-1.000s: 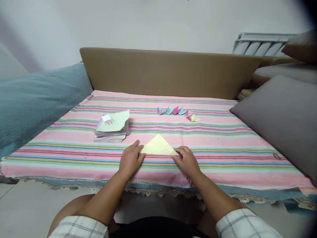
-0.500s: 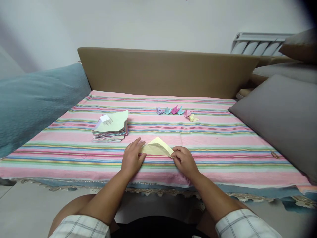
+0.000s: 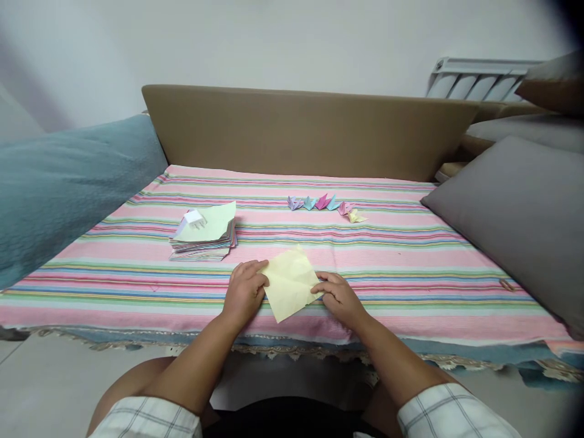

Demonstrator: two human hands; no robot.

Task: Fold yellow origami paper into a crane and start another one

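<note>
A pale yellow square of paper (image 3: 292, 285) lies opened out on the striped cloth, turned like a diamond, with a crease across its middle. My left hand (image 3: 245, 289) pinches the left corner between thumb and fingers. At the right corner, my right hand (image 3: 338, 296) holds the paper the same way. Beyond my hands is a row of small folded paper cranes (image 3: 323, 202) in purple, blue, pink and yellow. A stack of coloured paper sheets (image 3: 205, 234) sits to the left, a pale green sheet on top, with a small white object (image 3: 194, 218) resting on it.
The striped cloth (image 3: 114, 267) covers the seat, which ends in a lace-trimmed front edge. A brown backrest (image 3: 301, 131) rises behind. On the left is a blue-covered armrest (image 3: 82, 176); grey cushions (image 3: 515, 207) lean at the right. A small brown loop (image 3: 506, 285) lies near them.
The yellow paper was folded into a triangle with its flap partly lifted; now it is spread into a full square, one corner pointing towards me. Both hands stay at its side corners.
</note>
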